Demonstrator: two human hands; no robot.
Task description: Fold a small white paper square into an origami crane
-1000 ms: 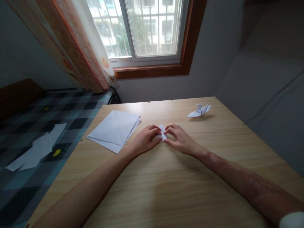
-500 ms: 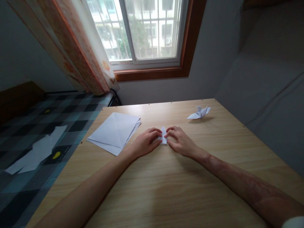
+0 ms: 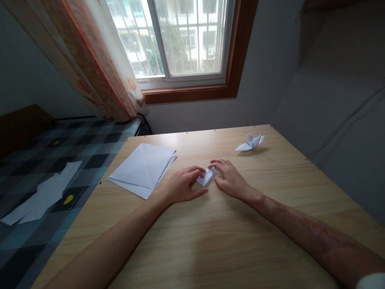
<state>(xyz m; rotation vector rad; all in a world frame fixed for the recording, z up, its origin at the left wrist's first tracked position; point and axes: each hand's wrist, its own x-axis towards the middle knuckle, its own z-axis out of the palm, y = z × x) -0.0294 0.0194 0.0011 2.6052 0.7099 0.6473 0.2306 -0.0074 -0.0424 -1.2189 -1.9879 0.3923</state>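
A small folded piece of white paper lies on the wooden table between my two hands. My left hand rests on the table with its fingers curled onto the paper's left side. From the right, my right hand pinches the paper's upper right edge with fingers bent. Both forearms stretch across the table toward me.
A stack of creased white paper sheets lies left of my hands. A finished white paper bird stands at the table's far right. Left of the table is a checked bed cover with paper scraps. A window and curtain lie beyond.
The small folded paper has turned and tilted from upright to slanting left. My left hand slid slightly toward me; my right hand stays at the paper's right edge.
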